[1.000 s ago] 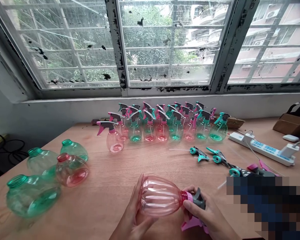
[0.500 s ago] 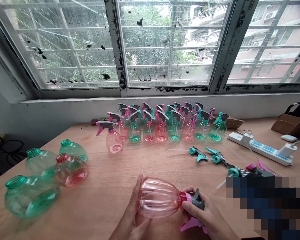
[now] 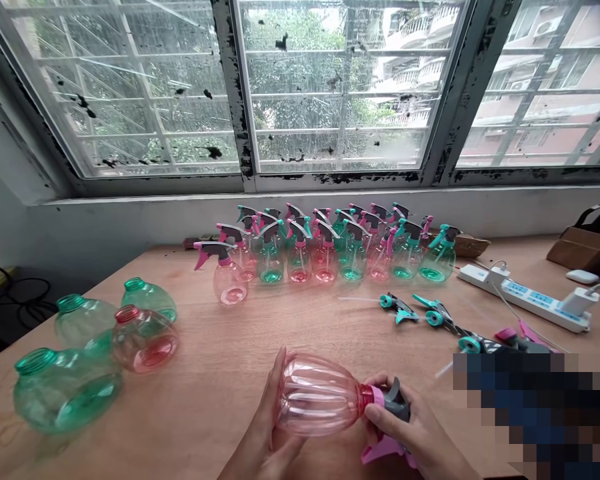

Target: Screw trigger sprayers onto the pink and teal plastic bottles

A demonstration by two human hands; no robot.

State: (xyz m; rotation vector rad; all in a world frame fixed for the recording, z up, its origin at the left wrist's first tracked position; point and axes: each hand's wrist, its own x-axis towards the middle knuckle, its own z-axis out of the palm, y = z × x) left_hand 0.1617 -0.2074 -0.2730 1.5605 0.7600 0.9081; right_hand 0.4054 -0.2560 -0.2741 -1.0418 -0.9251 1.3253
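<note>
A clear pink bottle point(image 3: 317, 395) lies on its side just above the wooden table point(image 3: 220, 360). My left hand point(image 3: 269, 427) wraps round its rounded base. My right hand point(image 3: 414, 430) is closed on the grey and pink spray head point(image 3: 393, 403) fitted at the bottle's neck, its pink trigger pointing down.
Three green empty bottles point(image 3: 63, 390) and one pink point(image 3: 143, 340) lie at the left. Several finished spray bottles point(image 3: 330, 247) stand in rows near the window wall. Loose spray heads point(image 3: 433, 313) lie at the right, beside a white power strip point(image 3: 525, 297) and a blurred patch.
The bottle and both hands have hardly shifted; the grip on the spray head looks the same.
</note>
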